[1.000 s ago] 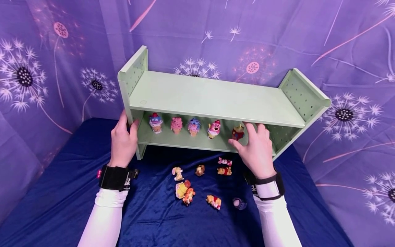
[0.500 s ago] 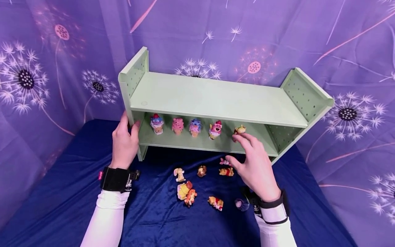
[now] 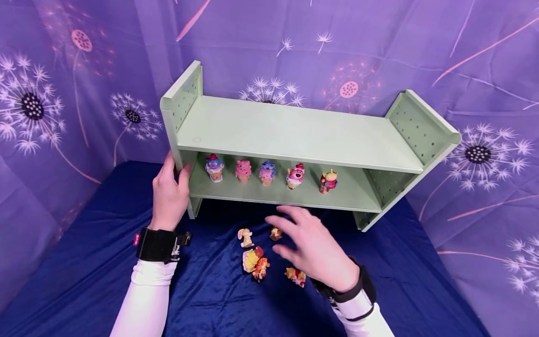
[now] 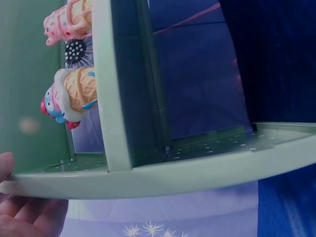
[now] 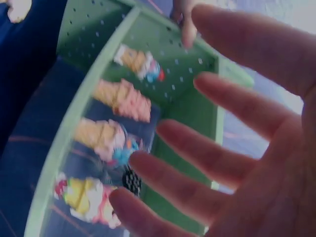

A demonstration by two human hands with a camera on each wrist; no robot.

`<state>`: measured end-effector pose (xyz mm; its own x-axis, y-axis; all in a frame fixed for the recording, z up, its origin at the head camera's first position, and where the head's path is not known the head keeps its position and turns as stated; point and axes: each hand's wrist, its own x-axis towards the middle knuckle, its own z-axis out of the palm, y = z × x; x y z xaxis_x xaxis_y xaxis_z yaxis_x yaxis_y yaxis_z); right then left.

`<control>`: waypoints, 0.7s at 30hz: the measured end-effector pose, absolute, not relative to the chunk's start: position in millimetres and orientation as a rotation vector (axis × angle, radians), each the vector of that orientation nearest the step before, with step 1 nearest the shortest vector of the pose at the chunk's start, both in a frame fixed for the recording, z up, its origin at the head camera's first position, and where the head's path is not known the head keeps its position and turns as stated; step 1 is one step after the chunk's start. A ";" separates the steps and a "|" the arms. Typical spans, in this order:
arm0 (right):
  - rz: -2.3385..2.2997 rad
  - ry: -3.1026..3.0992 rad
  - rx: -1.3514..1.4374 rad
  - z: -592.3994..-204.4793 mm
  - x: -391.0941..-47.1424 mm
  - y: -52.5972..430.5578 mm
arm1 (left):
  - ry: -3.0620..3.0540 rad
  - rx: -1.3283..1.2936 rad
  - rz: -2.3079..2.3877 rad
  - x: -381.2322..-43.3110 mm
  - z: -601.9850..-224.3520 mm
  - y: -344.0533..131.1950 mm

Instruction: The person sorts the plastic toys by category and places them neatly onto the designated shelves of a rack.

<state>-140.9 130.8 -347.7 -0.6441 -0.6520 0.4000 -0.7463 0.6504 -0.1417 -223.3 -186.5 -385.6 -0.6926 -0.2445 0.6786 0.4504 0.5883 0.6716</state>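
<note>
The green shelf (image 3: pixel 294 133) is gripped at its left end by the left hand (image 3: pixel 170 196), thumb on the inner side, fingers on the outer. Nothing is held by the right hand (image 3: pixel 311 243); its fingers are spread, and it is held over the blue cloth (image 3: pixel 210 299) in front of the shelf, near the brown toy (image 3: pixel 275 233). Hands well apart.

Five toys are stood upright in a row on the lower board (image 3: pixel 358 197), gaps left between. From the left: blue toy (image 3: pixel 214 169), pink toy (image 3: pixel 243 171), blue-pink toy (image 3: pixel 267 173), hatted toy (image 3: pixel 295 176), red toy (image 3: pixel 328 181).

More toys are scattered on the cloth. The rabbit (image 3: pixel 245 238) is seen left of the brown toy. The yellow toy (image 3: pixel 251 259) is partly overlapped by the tiger (image 3: pixel 261 268); contact cannot be told. The bear (image 3: pixel 296 276) is laid right of the tiger, near the right wrist in the head view.

Black straps (image 3: pixel 157 244) are worn at both wrists, white sleeves (image 3: pixel 143 295) below. Purple dandelion curtain (image 3: pixel 261 37) is hung behind.
</note>
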 end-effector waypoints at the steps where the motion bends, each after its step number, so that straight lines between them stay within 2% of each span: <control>1: 0.414 -2.555 1.165 -349.3 -141.1 126.7 | -2.045 -0.161 -1.142 -223.0 -385.2 -186.7; 14: 0.117 -2.594 1.591 -382.3 -160.6 65.2 | -2.058 -0.152 -1.145 -221.0 -384.5 -190.7; 21: -0.170 -2.644 1.671 -401.6 -160.6 51.0 | -2.079 -0.161 -1.158 -220.9 -384.5 -188.6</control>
<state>-160.6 51.0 -401.6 -0.4309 -0.9010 -0.0505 -0.9000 0.4250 0.0966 -220.9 -188.6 -384.5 -0.7195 -0.2314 0.6548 0.4346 0.5853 0.6845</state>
